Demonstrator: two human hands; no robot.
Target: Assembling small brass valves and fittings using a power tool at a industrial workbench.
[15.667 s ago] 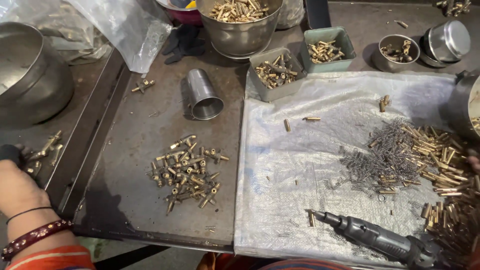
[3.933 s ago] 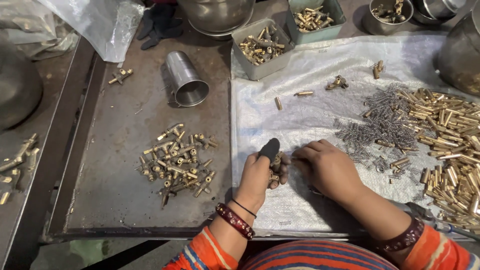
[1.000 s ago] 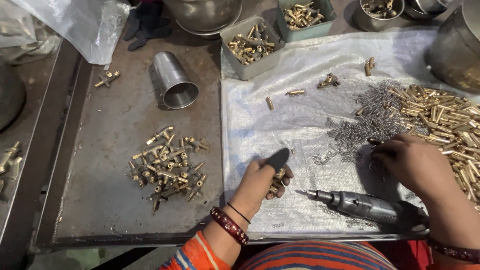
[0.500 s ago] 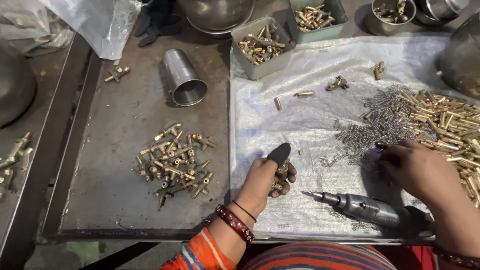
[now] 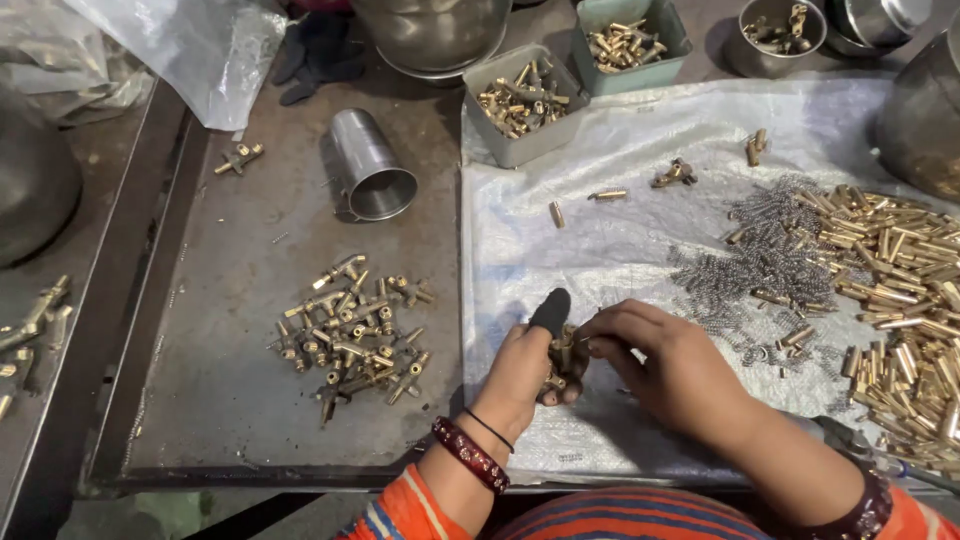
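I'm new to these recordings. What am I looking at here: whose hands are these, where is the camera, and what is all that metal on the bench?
There is no machine here: a person works with two bare hands, filmed by one camera worn on their head and looking down at the bench.

The left hand, with a dark cover on its thumb, grips a small brass fitting. The right hand pinches at that same fitting with its fingertips; whatever it may be holding is too small to tell.

On the white plastic sheet lie a tangle of small wire springs and a heap of brass pins. On the dark metal tray to the left sit a pile of brass fittings and a tipped steel cup. Small bins of brass parts stand behind.
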